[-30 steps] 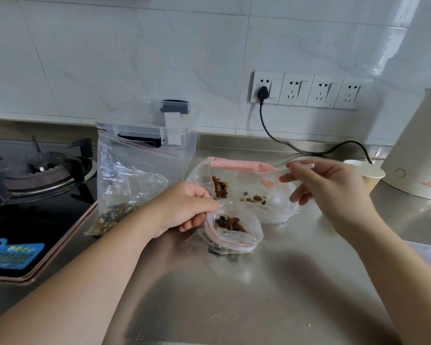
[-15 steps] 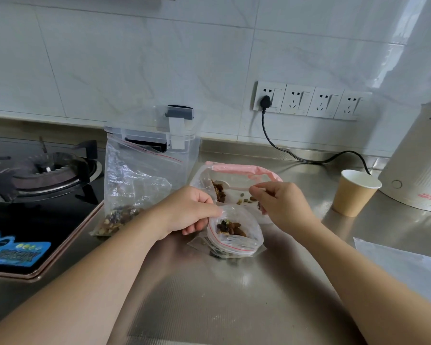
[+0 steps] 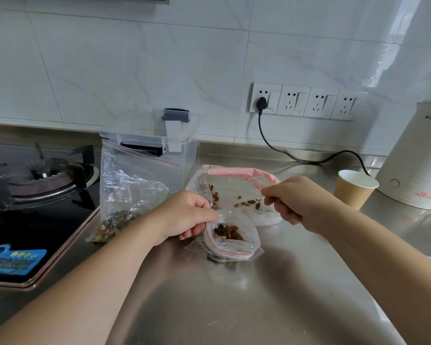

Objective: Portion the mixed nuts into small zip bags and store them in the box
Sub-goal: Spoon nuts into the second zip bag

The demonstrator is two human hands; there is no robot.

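A small clear zip bag (image 3: 234,241) with a red seal line stands open on the steel counter, some mixed nuts inside. My left hand (image 3: 184,215) pinches its rim on the left side. Behind it lies a larger bag with a pink zip strip (image 3: 237,185), holding a few scattered nuts. My right hand (image 3: 291,199) has its fingers curled at this bag's mouth, on the right side; what it grasps is hidden. A clear plastic box (image 3: 164,145) with a grey lid clip stands at the back, and another zip bag of nuts (image 3: 125,192) leans against it.
A gas hob (image 3: 35,185) fills the left side. A paper cup (image 3: 353,189) and a cream kettle-like appliance (image 3: 416,160) stand at the right, with a black cable (image 3: 296,155) running to the wall sockets. A white sheet lies at the right edge.
My right hand came down from above the pink-strip bag and now sits at that bag's mouth. My left hand kept its hold on the small bag's rim.
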